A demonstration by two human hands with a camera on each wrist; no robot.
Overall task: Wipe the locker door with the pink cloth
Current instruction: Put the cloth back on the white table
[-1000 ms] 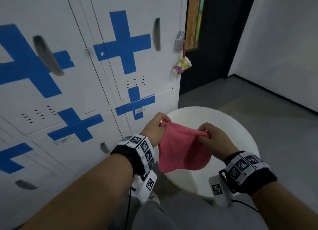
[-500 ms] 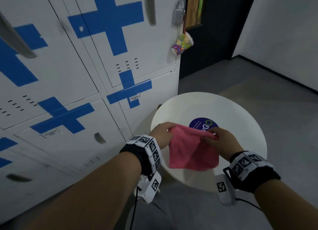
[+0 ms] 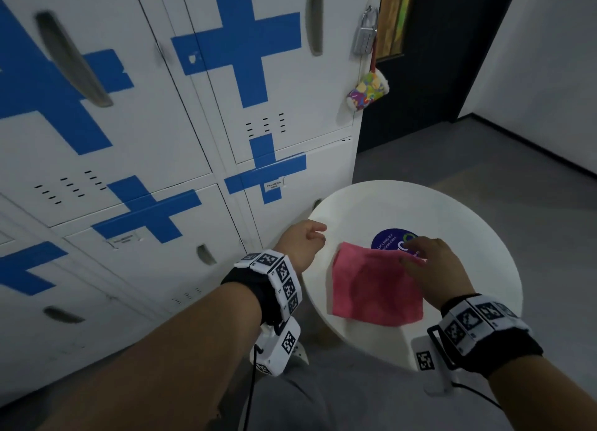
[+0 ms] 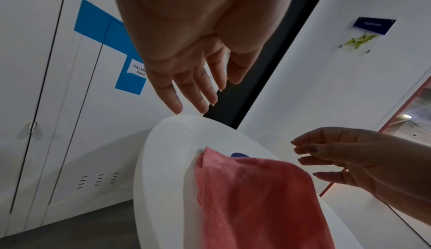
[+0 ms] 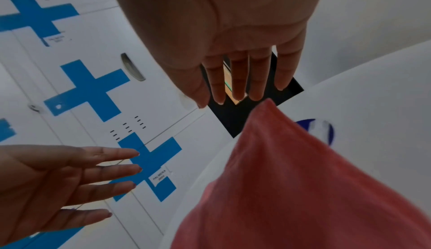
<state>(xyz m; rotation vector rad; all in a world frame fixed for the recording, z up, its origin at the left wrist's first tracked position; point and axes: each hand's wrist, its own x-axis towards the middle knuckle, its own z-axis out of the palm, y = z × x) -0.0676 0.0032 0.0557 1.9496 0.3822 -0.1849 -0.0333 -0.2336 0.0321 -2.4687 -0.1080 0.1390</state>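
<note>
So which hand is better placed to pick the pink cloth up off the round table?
Probably the right hand: it hovers open directly above the pink cloth's far edge, while the left hand, also open, sits off beside it at the round white table's rim.

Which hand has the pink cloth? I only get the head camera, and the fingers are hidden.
Observer: Neither. In the right wrist view the right hand has straight fingers above the pink cloth and grips nothing.
Operator: And the left one?
Observer: In the left wrist view the left hand is also open and empty, near the edge of the round white table.
Operator: What number is on the locker label?
Observer: The right wrist view shows the locker label reading 0004.
</note>
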